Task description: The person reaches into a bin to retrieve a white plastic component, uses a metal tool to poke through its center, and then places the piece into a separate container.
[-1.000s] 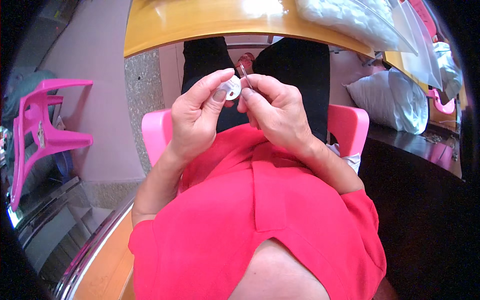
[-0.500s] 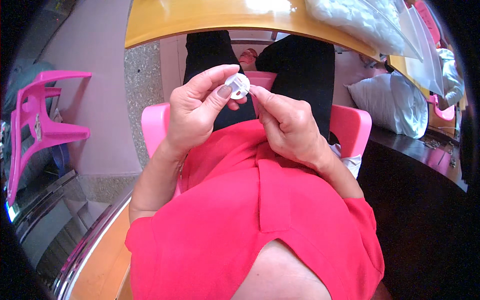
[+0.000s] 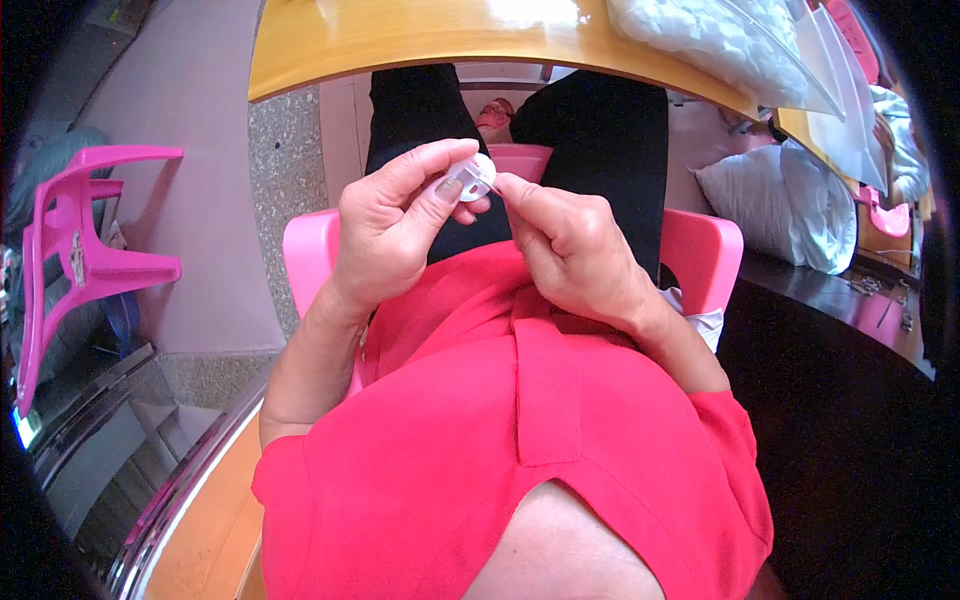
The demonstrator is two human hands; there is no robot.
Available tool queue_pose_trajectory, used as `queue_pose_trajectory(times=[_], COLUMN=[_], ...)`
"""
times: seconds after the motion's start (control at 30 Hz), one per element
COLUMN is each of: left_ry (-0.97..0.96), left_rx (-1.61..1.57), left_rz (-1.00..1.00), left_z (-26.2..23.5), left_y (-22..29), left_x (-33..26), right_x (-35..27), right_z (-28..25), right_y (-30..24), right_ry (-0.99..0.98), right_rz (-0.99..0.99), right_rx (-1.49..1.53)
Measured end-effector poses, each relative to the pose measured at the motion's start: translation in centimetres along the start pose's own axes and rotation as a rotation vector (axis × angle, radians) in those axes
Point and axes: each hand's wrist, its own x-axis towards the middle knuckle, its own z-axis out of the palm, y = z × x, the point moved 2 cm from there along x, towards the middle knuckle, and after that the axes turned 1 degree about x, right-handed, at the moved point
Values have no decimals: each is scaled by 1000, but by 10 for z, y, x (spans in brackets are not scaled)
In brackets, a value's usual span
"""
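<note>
Above my lap, my left hand (image 3: 395,215) pinches a small round white plastic piece (image 3: 477,178) between thumb and fingers. The piece is a disc with slots and a raised part on its face, and it stands tilted. My right hand (image 3: 575,235) is closed in a pinch, its thumb and forefinger at the disc's right edge. Whatever lies between those fingertips is too small or hidden to make out. Below the hands are my red top (image 3: 450,370) and dark trousers (image 3: 610,130).
A yellow tabletop (image 3: 400,45) spans the far side, with a clear bag of white pieces (image 3: 715,45) at its right. A pink container (image 3: 520,158) stands between my legs. A white sack (image 3: 770,205) lies right; beyond it sits another person (image 3: 908,150). A pink stool (image 3: 90,215) is left.
The white disc has turned and tilted slightly in my left hand. My right fingertips have shifted a little along its edge. At the far right, the other person's arm has moved.
</note>
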Motion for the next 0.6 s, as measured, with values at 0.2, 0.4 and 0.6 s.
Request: queue_pose_trajectory(times=[0.2,0.4,0.6], left_ry=[23,18,50], left_rx=[-133,-168,-199], left_rz=[13,-15,-65], left_z=[-2,0,3], left_y=[-2,-2,-9], left_x=[-1,0,3], right_x=[4,2,-3], right_z=[2,1,-4], right_y=[-4,-1,-3], right_ry=[-5,-70,-32], right_rz=[158,349,247], right_rx=[309,491,151])
